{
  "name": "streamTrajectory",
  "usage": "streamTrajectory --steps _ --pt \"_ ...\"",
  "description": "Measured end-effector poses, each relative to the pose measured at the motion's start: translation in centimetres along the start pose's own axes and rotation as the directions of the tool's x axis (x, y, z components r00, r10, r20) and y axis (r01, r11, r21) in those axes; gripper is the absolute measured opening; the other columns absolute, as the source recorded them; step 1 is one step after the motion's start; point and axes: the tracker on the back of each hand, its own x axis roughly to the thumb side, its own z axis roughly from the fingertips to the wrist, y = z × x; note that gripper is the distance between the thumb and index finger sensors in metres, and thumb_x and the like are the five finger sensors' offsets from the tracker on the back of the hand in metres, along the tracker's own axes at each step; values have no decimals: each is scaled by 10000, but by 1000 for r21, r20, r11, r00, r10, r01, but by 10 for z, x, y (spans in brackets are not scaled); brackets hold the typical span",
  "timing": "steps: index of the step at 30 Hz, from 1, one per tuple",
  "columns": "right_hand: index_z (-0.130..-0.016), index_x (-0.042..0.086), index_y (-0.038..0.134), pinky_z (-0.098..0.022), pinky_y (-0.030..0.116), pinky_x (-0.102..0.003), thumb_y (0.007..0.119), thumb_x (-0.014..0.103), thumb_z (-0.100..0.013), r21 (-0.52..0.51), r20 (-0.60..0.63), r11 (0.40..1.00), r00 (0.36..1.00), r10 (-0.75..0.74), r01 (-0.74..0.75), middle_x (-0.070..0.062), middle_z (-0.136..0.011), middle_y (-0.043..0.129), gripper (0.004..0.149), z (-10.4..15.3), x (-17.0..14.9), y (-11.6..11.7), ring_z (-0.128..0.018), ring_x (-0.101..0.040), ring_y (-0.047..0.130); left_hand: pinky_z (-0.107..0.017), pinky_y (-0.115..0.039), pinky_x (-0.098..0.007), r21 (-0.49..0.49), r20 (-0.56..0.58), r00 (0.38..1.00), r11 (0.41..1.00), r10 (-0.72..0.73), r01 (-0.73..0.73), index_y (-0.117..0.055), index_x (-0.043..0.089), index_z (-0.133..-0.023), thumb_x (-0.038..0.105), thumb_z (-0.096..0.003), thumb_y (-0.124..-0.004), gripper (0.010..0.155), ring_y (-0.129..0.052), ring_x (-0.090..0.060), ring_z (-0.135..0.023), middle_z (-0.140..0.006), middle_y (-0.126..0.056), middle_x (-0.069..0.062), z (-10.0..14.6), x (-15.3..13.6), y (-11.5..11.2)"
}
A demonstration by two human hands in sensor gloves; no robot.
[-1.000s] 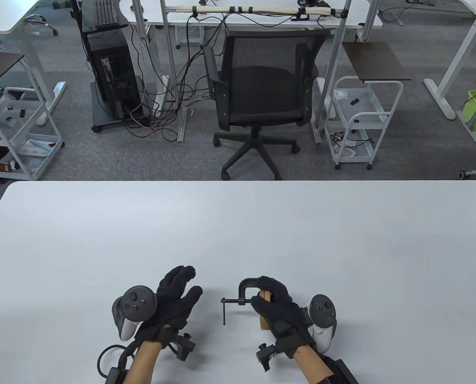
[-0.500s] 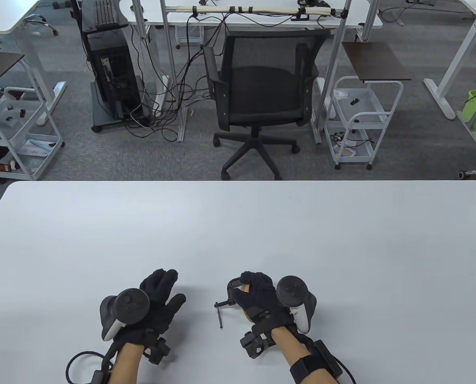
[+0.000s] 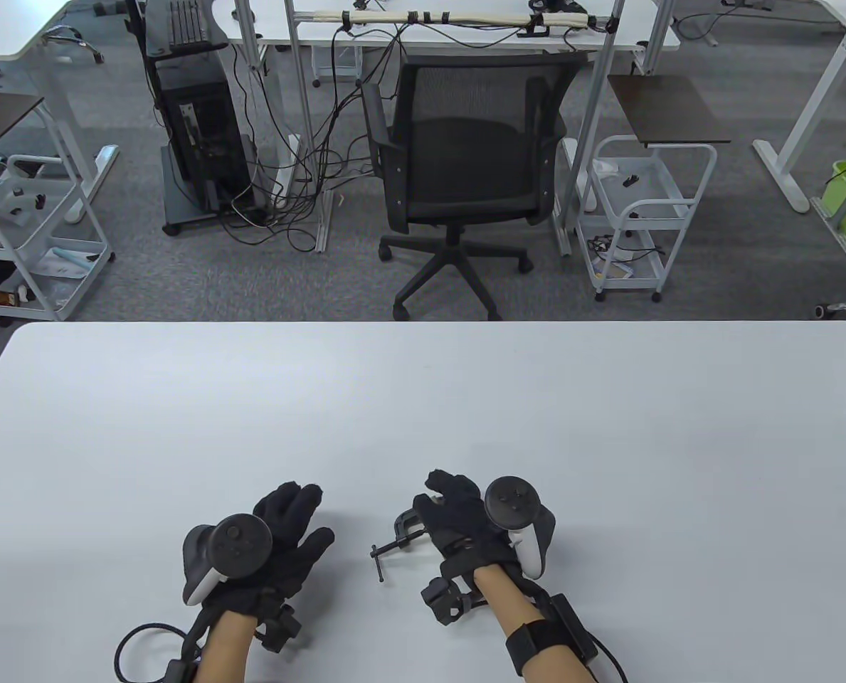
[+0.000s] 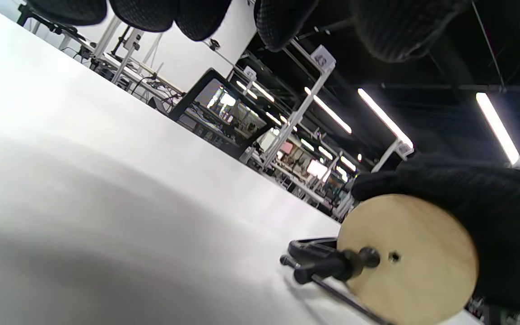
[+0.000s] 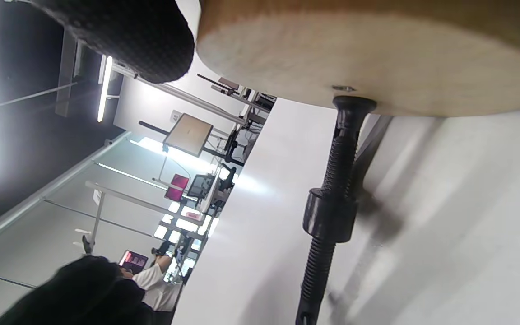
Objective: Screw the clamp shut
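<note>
A small black C-clamp point(image 3: 407, 528) sits around a round wooden disc point(image 4: 406, 259). Its screw point(image 5: 336, 178) points toward the left hand, and its T-handle point(image 3: 379, 560) hangs just above the table. The screw's pad touches the disc's flat face in the right wrist view. My right hand point(image 3: 442, 498) grips the disc by its rim and holds disc and clamp just above the table point(image 3: 423, 398). The disc is hidden under this hand in the table view. My left hand point(image 3: 300, 514) is open and empty, a short way left of the T-handle.
The white table stretches far ahead and to both sides of the hands. Beyond its far edge stand a black office chair point(image 3: 465, 163) and white carts point(image 3: 636, 206) on the floor.
My right hand turned palm-down and drew disc and clamp left and nearer. The clamp tilted, so its T-handle now points toward the near left. My left hand drew back a little.
</note>
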Motion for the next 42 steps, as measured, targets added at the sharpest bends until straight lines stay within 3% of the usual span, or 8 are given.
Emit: streamTrajectory --steps 8,14,17,21,24,30,34,42 --pt "-1087 121 532 -570 535 -731 774 487 -517 44 44 998 998 -44 42 -301 -1099 388 719 19 -8 -34 -887 -667 466 -637 -485 -780 -71 13 993 991 -115 116 -486 212 -1148 579 -509 -735 779 -410 -573 -1040 -1185 -409 -252 -5 3 -7" --pt "-1111 150 493 -576 450 -781 767 519 -517 29 151 988 978 142 -148 -273 -1134 338 751 36 -7 -66 -925 -671 360 -633 -333 -843 -92 4 983 978 -186 185 -408 267 -1171 634 -503 -699 816 -203 -575 -1073 -1224 -279 -229 -4 5 -9" --pt "-1122 170 468 -576 408 -805 760 537 -517 -14 208 950 929 308 -312 -260 -1147 314 766 42 -7 -80 -945 -662 313 -629 -280 -854 -100 0 977 972 -215 214 -368 298 -1177 658 -500 -681 828 -113 -569 -1074 -1238 -209 -220 -4 5 -9" --pt "-1127 196 471 -561 331 -844 762 557 -507 -136 250 899 863 438 -417 -227 -1169 306 774 50 -17 -92 -971 -645 238 -626 -234 -858 -134 -13 970 962 -243 239 -318 319 -1184 674 -502 -659 841 -35 -561 -1067 -1244 -127 -209 -5 4 -11" --pt "-1144 233 423 -565 206 -851 749 565 -513 -83 228 863 833 504 -499 -186 -1195 196 784 52 -19 -97 -991 -603 81 -630 -226 -855 -151 -20 968 958 -249 243 -309 326 -1184 675 -503 -657 841 -18 -554 -1067 -1245 -109 -201 -6 3 -14" --pt "-1137 324 257 -549 33 -820 735 579 -510 -95 193 753 730 655 -651 -111 -1190 32 828 53 -20 -108 -990 -504 -91 -634 -241 -845 -124 -30 933 928 -358 352 -334 323 -1178 656 -506 -667 821 -49 -546 -1070 -1244 -141 -192 -6 9 -13" --pt "-1136 322 251 -550 9 -812 729 587 -507 -74 160 713 697 698 -697 -87 -1188 14 833 55 -19 -111 -995 -484 -108 -639 -257 -840 -49 -53 906 907 -420 418 -356 316 -1174 653 -499 -674 819 -77 -546 -1073 -1241 -172 -195 -3 14 -7" --pt "-1142 310 283 -547 3 -816 724 588 -504 -75 95 661 654 750 -747 -90 -1193 32 823 56 -19 -118 -999 -479 -104 -640 -267 -838 -53 -83 903 906 -422 419 -364 313 -1173 657 -497 -672 819 -89 -545 -1075 -1241 -181 -194 -2 5 -4"
